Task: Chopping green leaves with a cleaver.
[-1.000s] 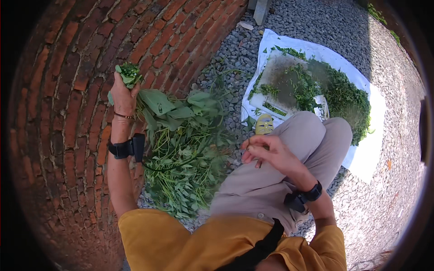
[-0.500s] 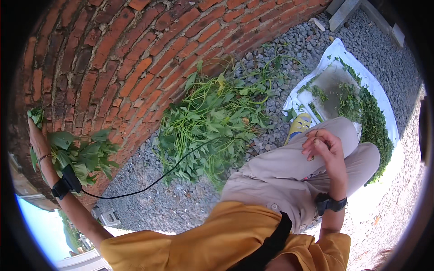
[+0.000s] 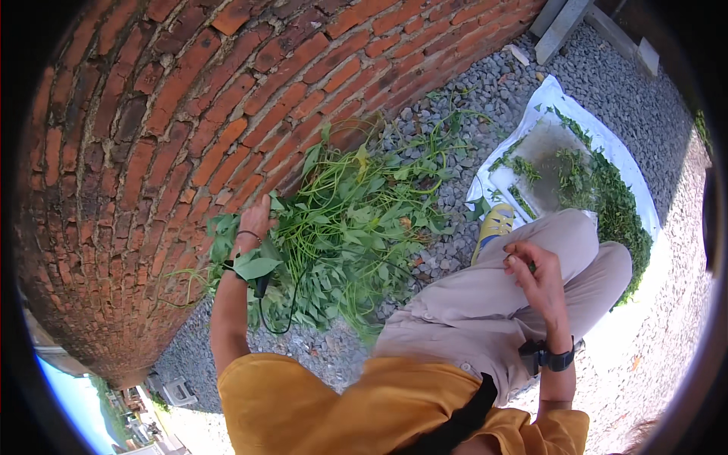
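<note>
Head view, left hand point(image 3: 254, 220): centre left, fingers buried in the pile of leafy stems point(image 3: 349, 227), gripping some.
Pile: on gravel point(image 3: 447, 197) beside the brick wall point(image 3: 152, 114).
Right hand point(image 3: 535, 277): centre right, above the knee, pinching a small green bit point(image 3: 532, 266).

Single head-worn fisheye view, looking steeply down over the wearer's own torso and bent knee; forearms enter from the lower edge, left hand point(image 3: 254, 220) left of centre, right hand point(image 3: 538, 277) right of centre. Brick wall point(image 3: 152, 136) curves across the upper left, close by; gravel point(image 3: 455, 189) and white sheet point(image 3: 599, 140) lie farther off, upper right. Rim vignetted black, straight lines bowed.
</note>
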Motion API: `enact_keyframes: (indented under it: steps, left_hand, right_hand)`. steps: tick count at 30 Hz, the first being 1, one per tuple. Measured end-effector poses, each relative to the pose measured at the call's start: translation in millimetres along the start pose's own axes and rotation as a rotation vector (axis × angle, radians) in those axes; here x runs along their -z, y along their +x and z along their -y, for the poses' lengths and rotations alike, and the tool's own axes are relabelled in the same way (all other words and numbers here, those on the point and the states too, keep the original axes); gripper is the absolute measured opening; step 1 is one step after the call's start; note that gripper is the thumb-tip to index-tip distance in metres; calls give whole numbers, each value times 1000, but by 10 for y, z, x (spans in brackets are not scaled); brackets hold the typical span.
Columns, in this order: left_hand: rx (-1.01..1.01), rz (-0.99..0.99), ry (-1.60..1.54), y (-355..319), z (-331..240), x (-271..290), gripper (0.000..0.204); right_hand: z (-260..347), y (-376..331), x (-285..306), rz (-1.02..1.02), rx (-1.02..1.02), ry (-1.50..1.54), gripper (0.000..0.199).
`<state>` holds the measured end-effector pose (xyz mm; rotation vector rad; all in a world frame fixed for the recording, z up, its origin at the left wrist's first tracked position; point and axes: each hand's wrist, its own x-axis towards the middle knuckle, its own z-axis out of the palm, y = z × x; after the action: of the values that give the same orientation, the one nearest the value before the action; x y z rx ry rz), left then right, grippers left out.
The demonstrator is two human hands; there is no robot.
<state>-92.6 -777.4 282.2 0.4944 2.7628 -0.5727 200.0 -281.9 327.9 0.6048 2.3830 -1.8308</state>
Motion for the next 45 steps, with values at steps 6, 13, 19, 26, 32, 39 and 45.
enact_keyframes:
  steps: [6,13,19,26,32,39,45]
  left_hand:
    - [-146,-69,-279,1106,-1114,-503,52]
    - [-146,-53,-291,1802,-1468,-718,78]
    - [-98,78,136,2155,-1508,-1065,97]
    - [-6,322,127,2330,-1486,-936,120]
    - [-99,295,228,2187,-1605,-910,110]
    - [-38,273,18,1914,-1628,-808,53]
    - [211,-1,-209,1415,-1319,-459,47]
  right_hand:
    - [187,-149,221,-5,-132,11,14]
    - [114,-325,962,-388,-179,-179,21]
    - [-397,-636,1775,-638,-370,-298,23]
    - [-1323,-1254,2583,-772,-549,-284,24]
    - [-1949,-2101,2921,-937,-776,-259,20]
    - [-2776,-3133,2864,-1052,-909,-127,13]
    - [-3377,-3348,2628,-1025,-914,43,15]
